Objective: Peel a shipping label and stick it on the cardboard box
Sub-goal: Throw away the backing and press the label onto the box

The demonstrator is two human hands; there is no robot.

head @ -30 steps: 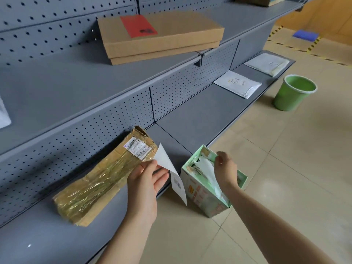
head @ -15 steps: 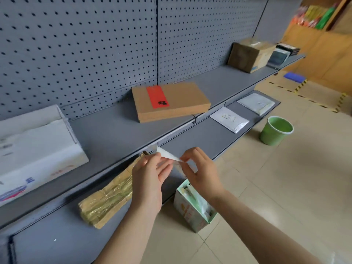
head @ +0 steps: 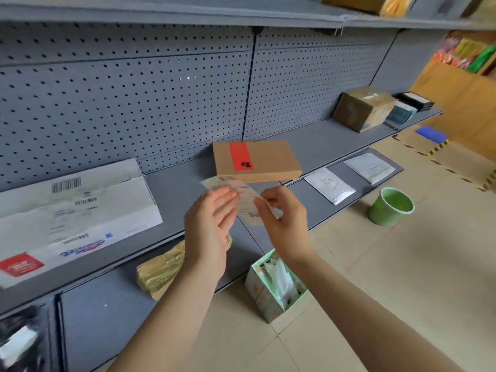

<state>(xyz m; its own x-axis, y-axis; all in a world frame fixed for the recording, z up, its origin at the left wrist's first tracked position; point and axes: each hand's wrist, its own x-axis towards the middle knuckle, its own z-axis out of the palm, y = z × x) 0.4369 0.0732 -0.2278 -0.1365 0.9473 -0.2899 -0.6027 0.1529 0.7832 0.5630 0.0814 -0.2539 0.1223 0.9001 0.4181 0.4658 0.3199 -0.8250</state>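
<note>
Both hands pinch shipping label (head: 243, 196): left hand (head: 212, 210), right hand (head: 284, 210). Thin, floppy, sticky-backed (likely); hold edges. Cardboard box (head: 257, 161) just beyond.

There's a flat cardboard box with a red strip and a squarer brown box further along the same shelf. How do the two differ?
The flat cardboard box is thin and wide; the squarer brown box is taller and blockier. The flat box is light tan with a red strip across its top; the squarer one is darker, with glossy tape on its top. The flat box lies just beyond both hands; the squarer one sits farther right. Both rest on the same grey shelf.
</note>
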